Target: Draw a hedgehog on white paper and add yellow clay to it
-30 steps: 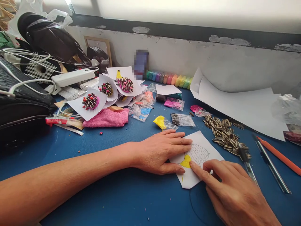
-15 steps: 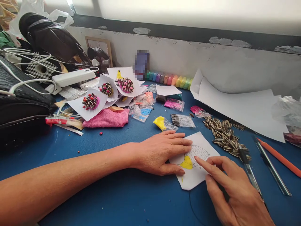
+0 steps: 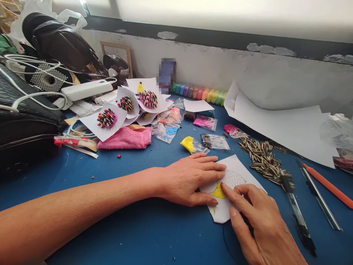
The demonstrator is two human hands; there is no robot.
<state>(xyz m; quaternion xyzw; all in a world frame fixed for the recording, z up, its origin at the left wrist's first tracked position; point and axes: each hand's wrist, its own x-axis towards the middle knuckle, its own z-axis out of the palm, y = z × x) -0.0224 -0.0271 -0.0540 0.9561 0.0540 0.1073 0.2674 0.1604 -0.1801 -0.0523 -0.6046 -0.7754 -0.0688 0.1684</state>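
My left hand [image 3: 191,178] lies flat with its fingers stretched, holding down the left side of a white sheet of paper [image 3: 252,173]. On that sheet is an ink drawing [image 3: 231,179] of a rounded body covered in small scale-like marks. A thin patch of yellow modelling clay [image 3: 218,191] covers one end of the drawing. My right hand [image 3: 260,217] reaches in from the lower right, index fingertip at the clay's right edge. Its thumb is held apart and the other fingers are loosely bent; no object shows in it. Part of the drawing is hidden behind both hands.
Striped sunflower seeds [image 3: 266,160] lie in a pile right of the paper, beside a black pen [image 3: 296,211] and an orange pen [image 3: 328,184]. Bagged yellow clay [image 3: 189,144] sits beyond my left hand. Seed-covered clay hedgehogs [image 3: 147,99] rest on papers at the back left.
My right hand has moved left and slightly down, bringing its index fingertip from the scaled drawing to the edge of the yellow clay. My left hand stays in place.
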